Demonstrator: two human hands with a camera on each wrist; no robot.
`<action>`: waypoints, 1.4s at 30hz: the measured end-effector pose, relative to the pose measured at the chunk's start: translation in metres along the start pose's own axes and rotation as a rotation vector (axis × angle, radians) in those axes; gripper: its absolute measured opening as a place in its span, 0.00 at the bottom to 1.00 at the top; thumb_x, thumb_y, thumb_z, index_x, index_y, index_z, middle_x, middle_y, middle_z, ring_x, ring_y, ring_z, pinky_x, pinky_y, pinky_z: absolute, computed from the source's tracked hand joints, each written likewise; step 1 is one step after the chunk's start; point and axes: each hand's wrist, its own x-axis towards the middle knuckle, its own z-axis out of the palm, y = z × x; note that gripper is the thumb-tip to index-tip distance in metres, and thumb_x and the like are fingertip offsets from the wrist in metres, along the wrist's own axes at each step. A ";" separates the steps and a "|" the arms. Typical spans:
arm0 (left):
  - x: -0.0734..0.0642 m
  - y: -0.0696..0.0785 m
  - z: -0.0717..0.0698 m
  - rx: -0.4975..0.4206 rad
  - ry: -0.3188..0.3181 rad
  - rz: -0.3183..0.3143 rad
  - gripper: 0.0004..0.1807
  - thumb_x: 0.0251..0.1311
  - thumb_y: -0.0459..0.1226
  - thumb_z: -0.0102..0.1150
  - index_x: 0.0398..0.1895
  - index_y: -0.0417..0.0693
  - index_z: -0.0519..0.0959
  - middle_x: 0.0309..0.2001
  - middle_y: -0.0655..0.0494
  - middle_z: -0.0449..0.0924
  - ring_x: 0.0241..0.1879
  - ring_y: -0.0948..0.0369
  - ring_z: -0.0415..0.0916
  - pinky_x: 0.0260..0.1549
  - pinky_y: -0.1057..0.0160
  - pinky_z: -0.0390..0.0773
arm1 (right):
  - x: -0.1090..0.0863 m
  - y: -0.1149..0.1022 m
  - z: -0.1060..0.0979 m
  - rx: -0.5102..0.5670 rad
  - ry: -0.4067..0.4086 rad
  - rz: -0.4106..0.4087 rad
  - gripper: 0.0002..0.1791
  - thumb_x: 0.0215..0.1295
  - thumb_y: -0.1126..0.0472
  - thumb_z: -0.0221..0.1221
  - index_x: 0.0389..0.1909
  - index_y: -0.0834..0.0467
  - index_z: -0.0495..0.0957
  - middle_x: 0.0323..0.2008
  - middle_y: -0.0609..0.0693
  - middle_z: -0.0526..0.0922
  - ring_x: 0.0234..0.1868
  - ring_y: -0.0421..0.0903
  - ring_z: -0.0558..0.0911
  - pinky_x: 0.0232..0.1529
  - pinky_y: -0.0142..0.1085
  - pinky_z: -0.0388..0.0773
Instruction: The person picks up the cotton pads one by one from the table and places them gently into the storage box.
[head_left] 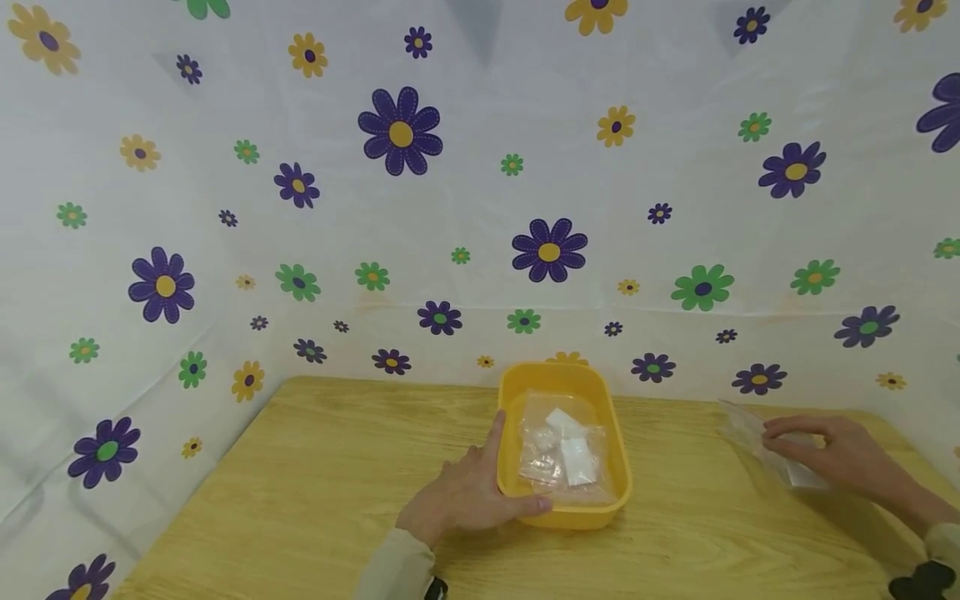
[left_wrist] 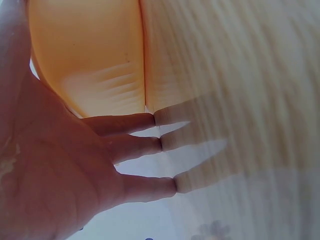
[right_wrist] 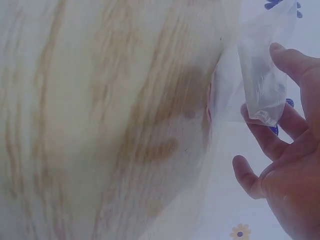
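A yellow plastic bin stands on the table with several clear plastic bags inside, some with white pieces in them. My left hand rests against the bin's near left corner, thumb over the rim and index finger along the left wall. In the left wrist view, other fingers stretch straight beside the bin, tips at the tabletop. Over the table's right side, my right hand pinches a clear plastic bag between thumb and fingers. Something whitish shows in that bag; its kind is unclear.
The wood-grain table reaches back to a white sheet printed with purple, green and yellow flowers. That sheet also hangs along the left and right sides. Dark bands sit at both wrists.
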 end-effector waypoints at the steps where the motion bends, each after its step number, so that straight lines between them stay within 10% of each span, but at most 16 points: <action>1: 0.000 0.000 0.000 -0.002 -0.001 0.002 0.72 0.45 0.78 0.60 0.84 0.62 0.31 0.74 0.40 0.67 0.69 0.41 0.70 0.71 0.27 0.57 | 0.000 -0.002 -0.001 0.000 0.006 -0.003 0.03 0.65 0.55 0.69 0.38 0.47 0.90 0.44 0.49 0.91 0.43 0.07 0.59 0.45 0.61 0.83; 7: 0.002 -0.001 -0.001 -0.007 0.003 0.013 0.72 0.46 0.78 0.60 0.84 0.63 0.31 0.73 0.40 0.68 0.69 0.41 0.71 0.71 0.27 0.58 | -0.001 -0.009 -0.004 -0.005 0.034 -0.014 0.04 0.64 0.57 0.70 0.38 0.49 0.90 0.45 0.61 0.90 0.42 0.08 0.61 0.41 0.53 0.85; 19: 0.002 -0.002 0.000 -0.012 -0.005 0.010 0.73 0.45 0.78 0.61 0.84 0.63 0.31 0.73 0.41 0.68 0.69 0.42 0.71 0.71 0.27 0.57 | 0.004 -0.029 -0.011 0.012 0.140 -0.092 0.08 0.63 0.56 0.71 0.43 0.47 0.90 0.43 0.19 0.79 0.44 0.09 0.65 0.32 0.27 0.72; 36: 0.001 -0.002 0.000 -0.012 0.000 0.023 0.73 0.45 0.78 0.60 0.84 0.62 0.30 0.74 0.41 0.68 0.71 0.44 0.70 0.71 0.26 0.55 | 0.008 -0.082 -0.003 0.082 0.216 -0.131 0.08 0.61 0.60 0.72 0.40 0.45 0.89 0.42 0.48 0.91 0.46 0.09 0.67 0.40 0.22 0.76; 42: 0.001 -0.002 0.000 -0.016 -0.002 0.018 0.73 0.45 0.78 0.61 0.84 0.62 0.30 0.74 0.41 0.68 0.71 0.43 0.69 0.71 0.26 0.55 | 0.014 -0.097 0.004 0.117 0.276 -0.197 0.11 0.59 0.64 0.72 0.40 0.44 0.89 0.39 0.32 0.88 0.45 0.12 0.72 0.42 0.12 0.68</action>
